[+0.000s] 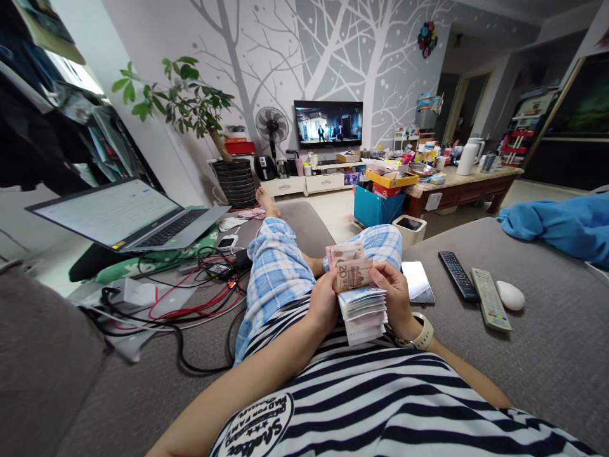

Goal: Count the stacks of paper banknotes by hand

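Note:
A thick stack of banknotes (364,314) is held over my lap, its layered edges fanned toward me. On top a brownish 20 note (354,276) faces up, and pinkish notes (343,254) stick out at the far side. My left hand (325,301) is closed around the stack's left side. My right hand (394,289), with a pale watch (422,331) on its wrist, pinches the 20 note's right edge beside the stack. Parts of the fingers are hidden behind the notes.
On the couch to my right lie a phone (418,282), a black remote (458,275), a beige remote (491,298) and a white mouse (510,296). To my left are an open laptop (166,235) and tangled cables (190,311). A cluttered table (457,195) stands ahead.

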Action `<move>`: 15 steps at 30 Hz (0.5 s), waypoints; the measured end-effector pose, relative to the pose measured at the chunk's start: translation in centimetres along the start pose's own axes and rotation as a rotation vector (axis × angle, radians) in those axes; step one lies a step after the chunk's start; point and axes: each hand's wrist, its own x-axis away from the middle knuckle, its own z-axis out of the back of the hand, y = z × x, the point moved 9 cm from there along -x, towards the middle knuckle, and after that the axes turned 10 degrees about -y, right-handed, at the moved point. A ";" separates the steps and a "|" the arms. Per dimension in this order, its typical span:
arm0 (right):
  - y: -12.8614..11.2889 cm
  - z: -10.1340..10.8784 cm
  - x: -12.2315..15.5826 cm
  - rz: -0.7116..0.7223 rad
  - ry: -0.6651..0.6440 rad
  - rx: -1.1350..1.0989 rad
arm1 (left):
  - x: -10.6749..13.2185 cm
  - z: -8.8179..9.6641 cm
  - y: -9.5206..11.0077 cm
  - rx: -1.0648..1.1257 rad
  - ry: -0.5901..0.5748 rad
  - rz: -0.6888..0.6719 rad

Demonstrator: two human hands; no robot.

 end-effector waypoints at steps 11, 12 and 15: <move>-0.2 -0.2 0.0 -0.005 -0.010 -0.004 | -0.6 0.4 -0.7 -0.041 -0.045 -0.007; -0.2 -0.1 0.0 0.003 -0.007 -0.004 | -0.6 0.4 -0.8 -0.028 -0.048 0.001; -0.3 -0.3 0.0 0.022 -0.018 -0.005 | -0.8 0.0 -1.3 0.096 -0.054 0.022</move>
